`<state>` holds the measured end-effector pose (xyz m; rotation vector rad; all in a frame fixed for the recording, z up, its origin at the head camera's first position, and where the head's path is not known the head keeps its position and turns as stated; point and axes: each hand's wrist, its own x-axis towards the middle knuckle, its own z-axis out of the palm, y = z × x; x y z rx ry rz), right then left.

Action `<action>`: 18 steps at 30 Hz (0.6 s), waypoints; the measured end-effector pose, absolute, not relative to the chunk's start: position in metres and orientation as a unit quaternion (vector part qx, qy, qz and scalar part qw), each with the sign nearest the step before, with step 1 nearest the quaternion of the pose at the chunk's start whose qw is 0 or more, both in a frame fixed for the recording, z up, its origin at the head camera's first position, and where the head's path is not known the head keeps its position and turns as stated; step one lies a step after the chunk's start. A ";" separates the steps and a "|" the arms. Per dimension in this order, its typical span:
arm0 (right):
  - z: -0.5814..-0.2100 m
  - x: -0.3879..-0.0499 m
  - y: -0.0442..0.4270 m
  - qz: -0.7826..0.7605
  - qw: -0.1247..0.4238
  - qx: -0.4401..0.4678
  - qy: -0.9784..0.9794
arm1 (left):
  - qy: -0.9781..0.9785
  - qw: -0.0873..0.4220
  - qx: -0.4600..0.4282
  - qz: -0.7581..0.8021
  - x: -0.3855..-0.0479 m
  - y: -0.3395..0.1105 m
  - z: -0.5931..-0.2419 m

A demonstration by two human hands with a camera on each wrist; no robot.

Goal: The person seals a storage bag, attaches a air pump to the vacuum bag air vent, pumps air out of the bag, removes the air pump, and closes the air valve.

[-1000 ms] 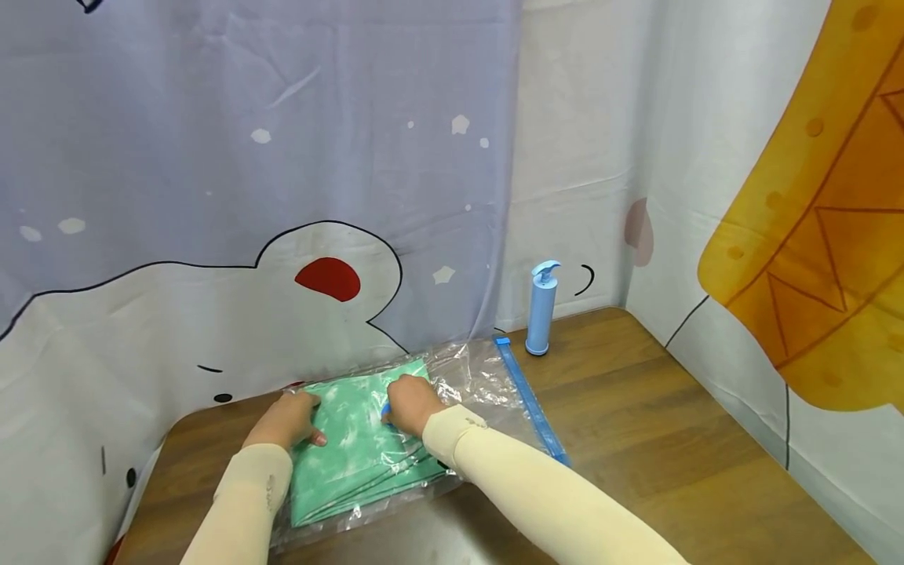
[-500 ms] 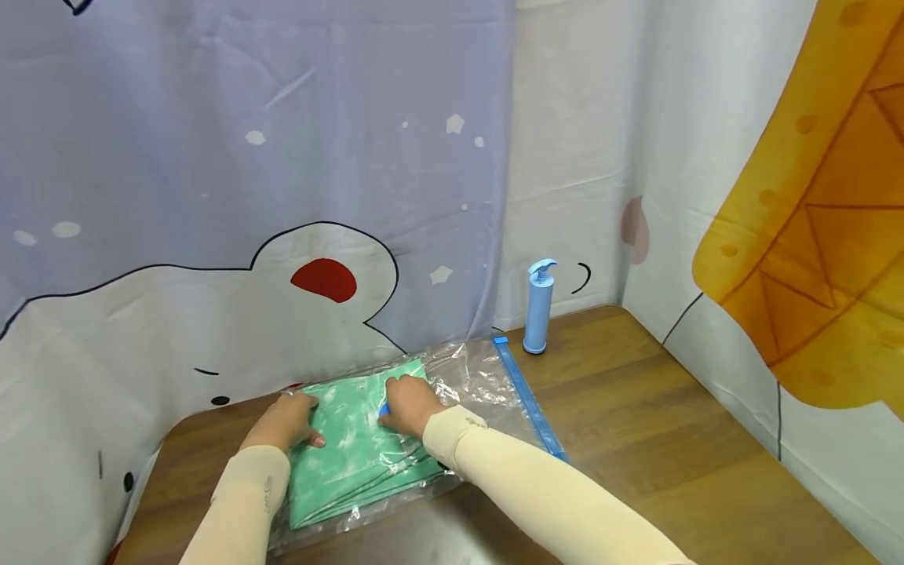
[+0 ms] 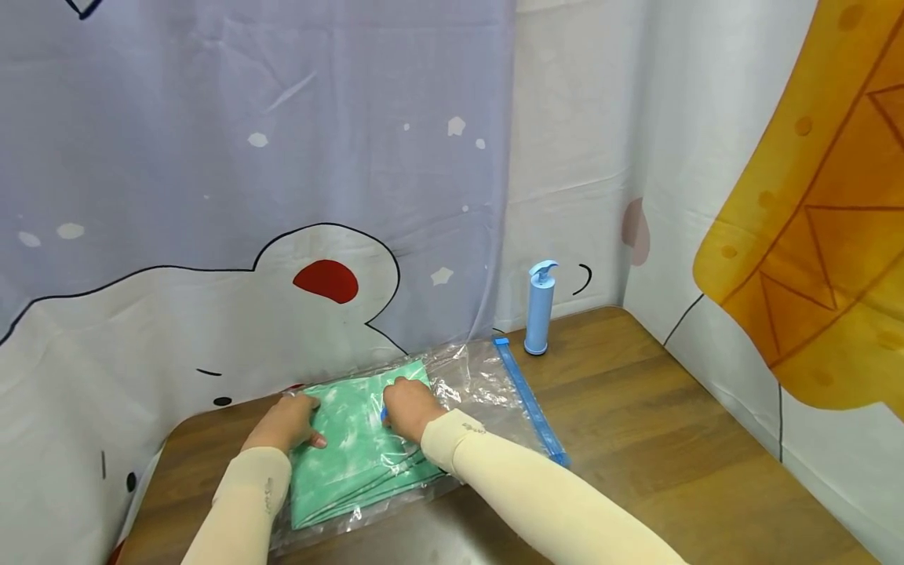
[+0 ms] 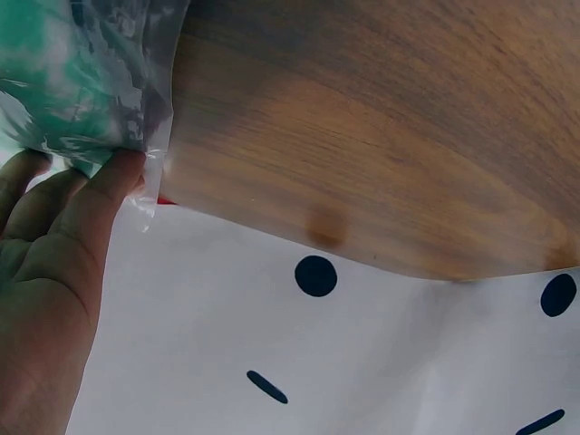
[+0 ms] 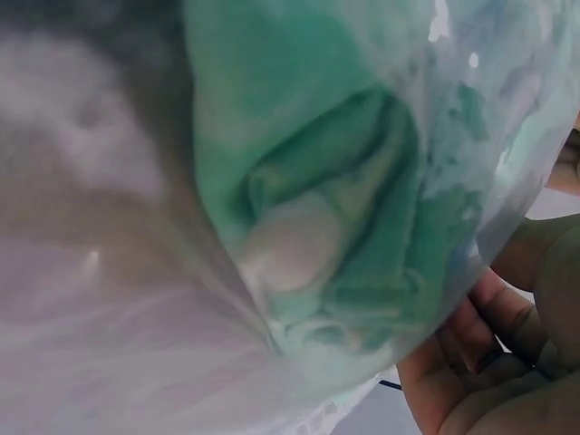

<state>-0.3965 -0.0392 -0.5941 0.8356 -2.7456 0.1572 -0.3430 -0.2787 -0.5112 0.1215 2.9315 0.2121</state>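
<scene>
Folded green cloth (image 3: 346, 463) lies flat inside a clear plastic bag (image 3: 480, 377), whose blue zip strip (image 3: 530, 404) runs down its right side. My left hand (image 3: 282, 424) rests on the bag's left edge, fingers spread and thumb over the cloth; the left wrist view shows its fingers (image 4: 113, 181) against the plastic. With curled fingers, my right hand (image 3: 413, 408) grips a small blue part (image 3: 384, 413) on top of the bag, mostly hidden by the hand. In the right wrist view the green cloth (image 5: 281, 82) shows blurred through plastic beside the right hand (image 5: 517, 362).
A light blue hand pump (image 3: 540, 310) stands upright at the table's back, just right of the zip strip's top. Wooden table surface (image 3: 657, 424) extends to the right. Printed curtains (image 3: 424, 196) hang along the back and right edges.
My right hand has turned slightly over the small blue part, with its wrist a little lower. My left hand, the bag and the pump stay in place.
</scene>
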 end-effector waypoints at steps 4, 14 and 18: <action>-0.569 -0.379 -0.034 0.042 0.131 0.299 -0.944 | 0.992 0.100 0.036 0.072 -0.342 -0.278 -0.511; -0.558 -0.374 -0.031 0.029 0.113 0.313 -0.943 | 0.992 0.101 0.032 0.075 -0.343 -0.278 -0.511; -0.583 -0.396 -0.031 0.101 0.068 0.296 -0.947 | 0.992 0.098 0.038 0.070 -0.343 -0.278 -0.510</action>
